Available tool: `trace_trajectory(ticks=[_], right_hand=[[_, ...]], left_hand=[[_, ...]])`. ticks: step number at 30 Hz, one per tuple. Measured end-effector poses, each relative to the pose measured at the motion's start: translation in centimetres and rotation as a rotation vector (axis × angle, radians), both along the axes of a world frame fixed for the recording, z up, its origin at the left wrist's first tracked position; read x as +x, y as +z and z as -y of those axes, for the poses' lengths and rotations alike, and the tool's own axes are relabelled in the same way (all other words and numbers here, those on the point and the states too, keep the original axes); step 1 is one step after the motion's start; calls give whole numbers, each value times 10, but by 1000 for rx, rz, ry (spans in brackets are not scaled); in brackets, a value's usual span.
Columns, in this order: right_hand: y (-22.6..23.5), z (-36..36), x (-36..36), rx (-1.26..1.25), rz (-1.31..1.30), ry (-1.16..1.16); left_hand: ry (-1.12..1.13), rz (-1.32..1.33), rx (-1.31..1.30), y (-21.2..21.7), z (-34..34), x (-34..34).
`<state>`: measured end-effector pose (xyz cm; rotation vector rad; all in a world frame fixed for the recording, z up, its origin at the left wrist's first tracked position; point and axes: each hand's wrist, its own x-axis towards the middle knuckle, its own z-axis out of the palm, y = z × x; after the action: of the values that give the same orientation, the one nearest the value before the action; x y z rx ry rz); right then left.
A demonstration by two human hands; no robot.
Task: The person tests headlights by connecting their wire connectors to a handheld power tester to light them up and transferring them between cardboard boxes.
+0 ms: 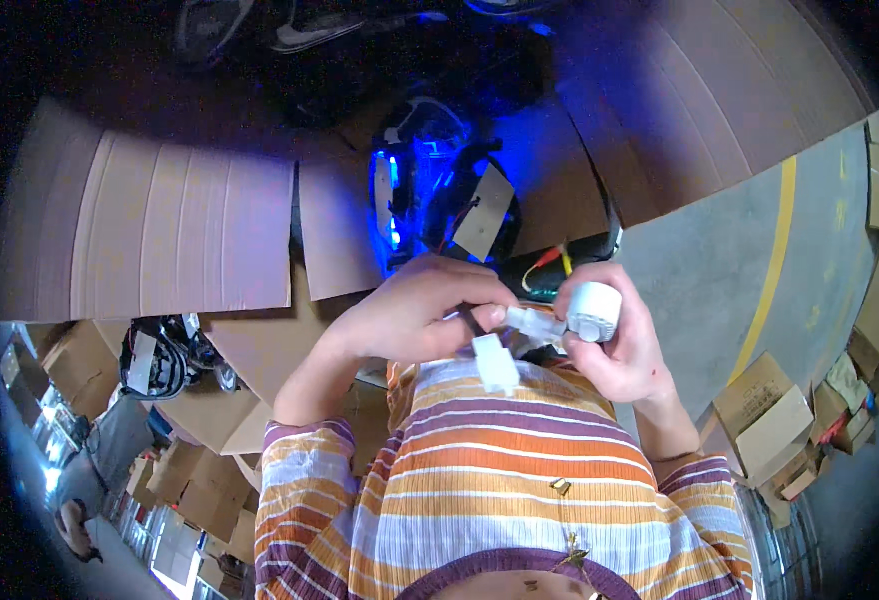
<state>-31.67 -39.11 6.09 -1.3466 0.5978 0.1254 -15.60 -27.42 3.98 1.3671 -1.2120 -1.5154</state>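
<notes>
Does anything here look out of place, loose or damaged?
One white plastic plug connector hangs unplugged below the left hand. The right hand holds a white round part. No damage shows.

Round part [595, 311] & connectors [497, 362]: smooth white plastic, slightly glossy. Boxes [182, 225]: matt corrugated cardboard. Shirt [500, 470]: ribbed striped cloth. Floor [710, 270]: matt concrete.

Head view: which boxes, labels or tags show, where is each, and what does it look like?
Flattened cardboard sheets: upper left, brown, ribbed.
Paper tag: on the blue-lit device above the hands, pale, rectangular, tilted.
Cardboard box: lower right on the grey floor, brown, with small dark print.
Open cartons: far right edge, brown, holding mixed coloured items.
Stacked boxes: lower left, brown.
</notes>
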Motion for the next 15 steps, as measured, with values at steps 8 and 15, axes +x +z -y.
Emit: trace_trajectory(ticks=[8, 15], right_hand=[[-9, -2, -5, -3, 108, -190], [-16, -3, -4, -195, 92, -208]], left_hand=[[28, 35, 2, -7, 2, -7], [33, 96, -53, -5, 3, -8]])
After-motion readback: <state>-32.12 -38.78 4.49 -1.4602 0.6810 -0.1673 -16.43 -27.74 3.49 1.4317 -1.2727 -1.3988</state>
